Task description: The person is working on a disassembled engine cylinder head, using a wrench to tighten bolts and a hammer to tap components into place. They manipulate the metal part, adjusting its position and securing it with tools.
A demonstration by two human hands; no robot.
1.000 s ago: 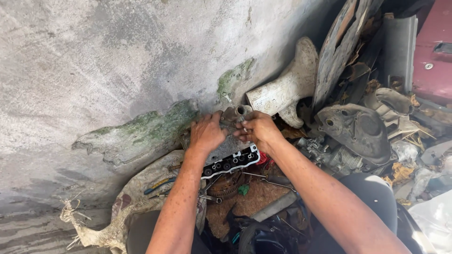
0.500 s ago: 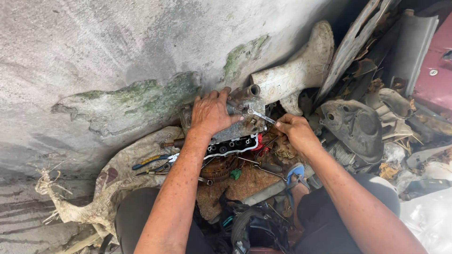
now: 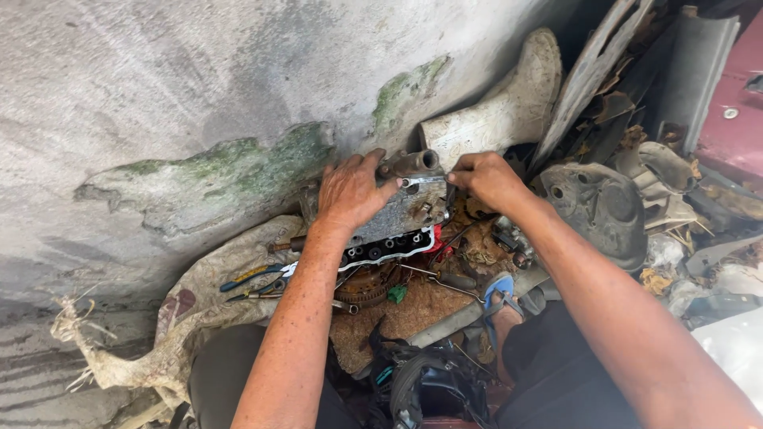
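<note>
Left hand: the left hand (image 3: 350, 193) lies flat on top of the grey metal engine part (image 3: 401, 208), just left of the middle of the picture. Its fingers are spread and bent over the part, pressing it down.

Right hand: the right hand (image 3: 486, 179) is just right of the middle. It is closed around the right end of the same part. A small silver tool seems to poke out from under it, but that is hard to tell.

Engine part: it is dirty and grey, with a round pipe hole on top. It sits in the middle of the picture, against the bottom of the wall. A white and red edge with dark holes runs along its lower side.

Wall: the big grey wall (image 3: 199, 87) fills the upper left. It has green mossy patches.

Boot: a dirty white rubber boot (image 3: 509, 111) leans on the wall, upper middle, just above the right hand.

Sack: an old pale sack (image 3: 214, 294) lies on the ground at the lower left.

Pliers: pliers with blue and yellow handles (image 3: 254, 278) lie on the sack, left of the left arm.

Junk pile: a dark metal cover (image 3: 600, 210) and other scraps fill the right side.

Sandal: a blue sandal strap (image 3: 502, 287) shows near the bottom middle, between the arms.
</note>
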